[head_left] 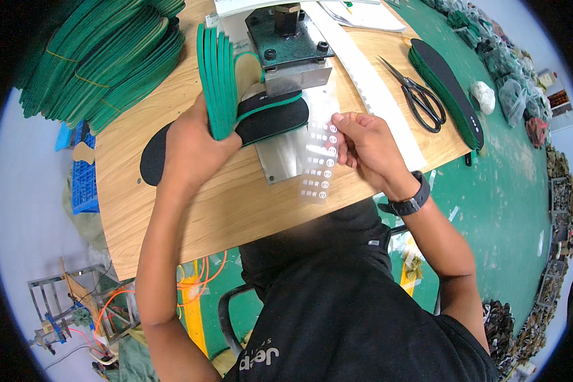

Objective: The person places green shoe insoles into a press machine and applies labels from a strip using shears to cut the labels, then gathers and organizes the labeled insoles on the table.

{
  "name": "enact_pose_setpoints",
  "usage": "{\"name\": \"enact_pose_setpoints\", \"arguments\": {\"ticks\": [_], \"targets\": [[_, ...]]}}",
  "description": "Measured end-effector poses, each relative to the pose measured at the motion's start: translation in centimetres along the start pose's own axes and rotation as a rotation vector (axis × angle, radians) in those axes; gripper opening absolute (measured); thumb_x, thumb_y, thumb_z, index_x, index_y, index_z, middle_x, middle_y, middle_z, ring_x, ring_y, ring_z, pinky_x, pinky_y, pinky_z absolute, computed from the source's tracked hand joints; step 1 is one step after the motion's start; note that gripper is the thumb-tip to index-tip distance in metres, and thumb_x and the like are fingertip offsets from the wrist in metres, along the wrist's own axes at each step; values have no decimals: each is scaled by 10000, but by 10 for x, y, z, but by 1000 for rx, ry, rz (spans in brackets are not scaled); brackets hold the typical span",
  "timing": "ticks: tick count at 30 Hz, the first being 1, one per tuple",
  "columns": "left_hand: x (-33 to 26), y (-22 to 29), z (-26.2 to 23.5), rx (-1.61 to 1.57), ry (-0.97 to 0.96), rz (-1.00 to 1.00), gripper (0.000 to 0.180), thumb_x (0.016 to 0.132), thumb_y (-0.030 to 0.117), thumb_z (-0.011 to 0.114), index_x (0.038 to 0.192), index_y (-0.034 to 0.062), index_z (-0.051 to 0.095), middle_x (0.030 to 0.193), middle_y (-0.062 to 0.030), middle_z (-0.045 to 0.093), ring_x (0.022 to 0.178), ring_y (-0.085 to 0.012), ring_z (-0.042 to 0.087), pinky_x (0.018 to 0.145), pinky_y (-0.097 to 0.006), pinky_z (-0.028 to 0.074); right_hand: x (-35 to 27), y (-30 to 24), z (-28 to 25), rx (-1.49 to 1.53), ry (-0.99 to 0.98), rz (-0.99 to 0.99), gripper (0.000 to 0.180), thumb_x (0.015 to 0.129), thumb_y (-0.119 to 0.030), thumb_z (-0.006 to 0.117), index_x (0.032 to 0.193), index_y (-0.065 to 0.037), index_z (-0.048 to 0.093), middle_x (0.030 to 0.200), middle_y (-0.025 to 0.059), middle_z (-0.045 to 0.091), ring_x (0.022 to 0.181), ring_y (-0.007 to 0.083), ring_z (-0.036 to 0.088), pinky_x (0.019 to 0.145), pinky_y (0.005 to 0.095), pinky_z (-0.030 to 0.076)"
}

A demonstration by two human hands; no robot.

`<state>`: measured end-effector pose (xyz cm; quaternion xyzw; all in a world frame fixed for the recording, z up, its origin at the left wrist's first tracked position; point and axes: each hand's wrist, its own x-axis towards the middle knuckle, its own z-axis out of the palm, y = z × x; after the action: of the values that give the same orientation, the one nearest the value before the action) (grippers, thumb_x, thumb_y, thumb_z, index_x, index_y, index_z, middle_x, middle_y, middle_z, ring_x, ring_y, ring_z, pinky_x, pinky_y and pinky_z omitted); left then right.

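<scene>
My left hand (pixel 200 146) is closed round several green insoles (pixel 216 83), which stand on edge and fan apart at the top. A black insole (pixel 151 156) sticks out from beneath that hand. Between thumb and fingers, my right hand (pixel 372 149) pinches the edge of a clear film strip (pixel 315 169) printed with rows of white marks. The strip hangs over the table's front part, beside the metal base plate (pixel 280 159) of a press (pixel 293 48). Under the press head lies another black insole with a green edge (pixel 274 121), its far part hidden.
Large banded bundles of green insoles (pixel 102 63) fill the table's far left. Black scissors (pixel 417 95) and a stack of black-topped insoles (pixel 449 92) lie at the right. A long white strip (pixel 375 83) runs along the wooden table (pixel 204 223). Blue crates (pixel 84 178) stand beyond the left edge.
</scene>
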<state>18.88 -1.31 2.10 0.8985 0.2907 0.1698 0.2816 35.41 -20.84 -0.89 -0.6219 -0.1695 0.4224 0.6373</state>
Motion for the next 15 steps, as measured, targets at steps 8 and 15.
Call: {"name": "enact_pose_setpoints", "arguments": {"ticks": [8, 15], "targets": [[-10, -19, -6, -352, 307, 73, 215, 708, 84, 621, 902, -9, 634, 776, -54, 635, 717, -116, 568, 699, -278, 470, 28, -10, 19, -486, -154, 101, 339, 935, -257, 570, 671, -44, 564, 552, 22, 582, 410, 85, 563, 337, 178, 361], [-8, -25, -7, -391, 303, 20, 184, 687, 86, 635, 847, -4, 623, 761, -46, 626, 710, -116, 563, 689, -277, 462, 31, 4, 22, -152, -120, -1, 280, 951, -221, 539, 747, -33, 579, 632, 43, 610, 406, 87, 545, 340, 182, 367]]}}
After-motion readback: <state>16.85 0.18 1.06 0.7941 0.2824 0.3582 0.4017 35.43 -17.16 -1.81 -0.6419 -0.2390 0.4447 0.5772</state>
